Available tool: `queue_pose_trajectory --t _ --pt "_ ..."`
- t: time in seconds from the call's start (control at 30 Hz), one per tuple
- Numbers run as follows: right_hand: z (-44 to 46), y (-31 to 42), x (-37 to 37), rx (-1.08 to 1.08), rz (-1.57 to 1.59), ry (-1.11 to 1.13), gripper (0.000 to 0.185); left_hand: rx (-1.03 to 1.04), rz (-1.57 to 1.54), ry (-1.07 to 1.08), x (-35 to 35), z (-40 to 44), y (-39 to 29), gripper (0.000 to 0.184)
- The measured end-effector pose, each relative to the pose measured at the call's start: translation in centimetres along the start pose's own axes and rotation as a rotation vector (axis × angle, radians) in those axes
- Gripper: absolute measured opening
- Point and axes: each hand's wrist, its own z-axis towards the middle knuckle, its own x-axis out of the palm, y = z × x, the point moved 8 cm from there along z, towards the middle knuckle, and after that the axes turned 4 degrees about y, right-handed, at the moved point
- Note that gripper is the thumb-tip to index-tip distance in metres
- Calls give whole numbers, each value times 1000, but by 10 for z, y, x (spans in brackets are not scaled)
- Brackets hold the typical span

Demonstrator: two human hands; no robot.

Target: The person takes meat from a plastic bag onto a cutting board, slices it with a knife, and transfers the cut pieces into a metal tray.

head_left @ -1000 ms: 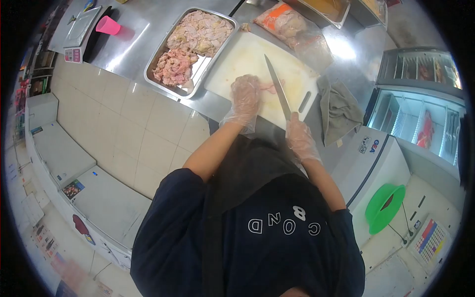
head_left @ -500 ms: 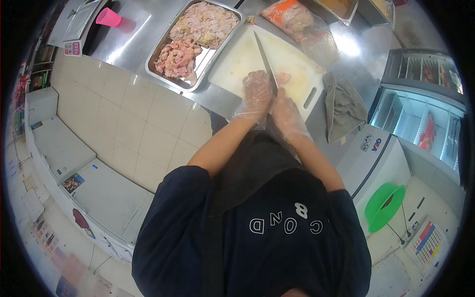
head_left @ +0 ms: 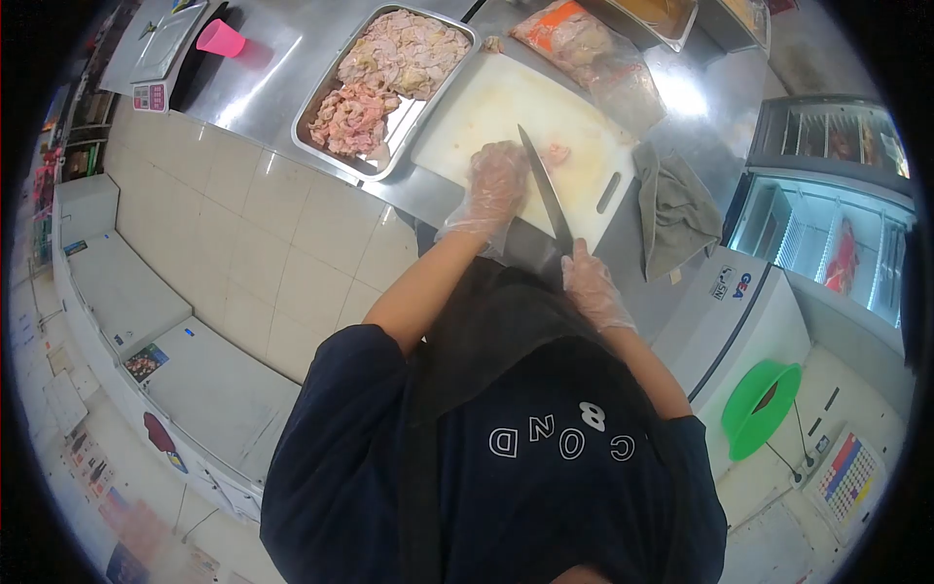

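Note:
My right hand [head_left: 592, 289], in a clear plastic glove, grips the handle of a long kitchen knife [head_left: 547, 185]. The blade points away from me, its tip over the white cutting board [head_left: 467, 122]. My left hand [head_left: 498, 180], gloved too, rests at the board's near edge, left of the blade. Its fingers are curled, and whatever they hold is hidden. A small piece of raw meat [head_left: 556, 153] lies on the board right of the blade. Just left of the board, a metal tray [head_left: 402, 125] holds cut raw meat [head_left: 404, 54] in a paler and a pinker heap.
Behind the board lies a plastic bag of raw meat [head_left: 574, 44]. A grey cloth [head_left: 676, 214] sits at the board's right. Metal pans [head_left: 671, 24] stand at the back. A pink cup [head_left: 221, 39] and a scale [head_left: 151, 95] are far left; an open-fronted lit fridge [head_left: 827, 234] is right.
My right hand has drawn the knife back toward me and to the right, away from my left hand. My left hand has shifted slightly left.

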Motion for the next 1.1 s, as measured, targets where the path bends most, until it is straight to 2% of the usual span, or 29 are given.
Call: queue_pose_trajectory --t 0.13,0.23,0.3,0.33,0.4,0.6,0.77,0.8,0.9,0.97,1.07,1.1 --pt "-6 11 -23 12 -12 -45 26 0 24 -1 -19 -7 19 11" --pt "-6 32 -37 -51 1 -116 27 -112 18 50 -25 -8 22 13" --pt "-4 46 -32 -126 2 -25 30 -47 12 -87 -29 -7 8 11" --pt "-3 47 -30 -123 3 -24 30 -48 11 -85 -25 -7 8 11" --pt "1 50 -26 -111 -51 -1 31 -72 123 55 -10 -2 10 11" --pt "35 65 -20 -14 64 32 31 -65 124 124 2 1 14 10" --pt "89 98 -39 -126 226 -105 33 -45 186 252 5 -6 11 9" --pt "91 93 -37 -118 239 -129 33 -28 196 317 6 -8 9 9" --pt "86 82 -40 -155 234 -266 31 33 127 247 -2 -14 8 10" --pt "59 63 -33 -118 197 -38 29 11 86 233 -3 -18 12 13" --pt "21 27 -36 -46 196 -23 29 -25 -44 198 -19 -10 -8 23" --pt "14 9 -38 -63 207 -161 30 -24 -128 177 -25 -7 -17 28"
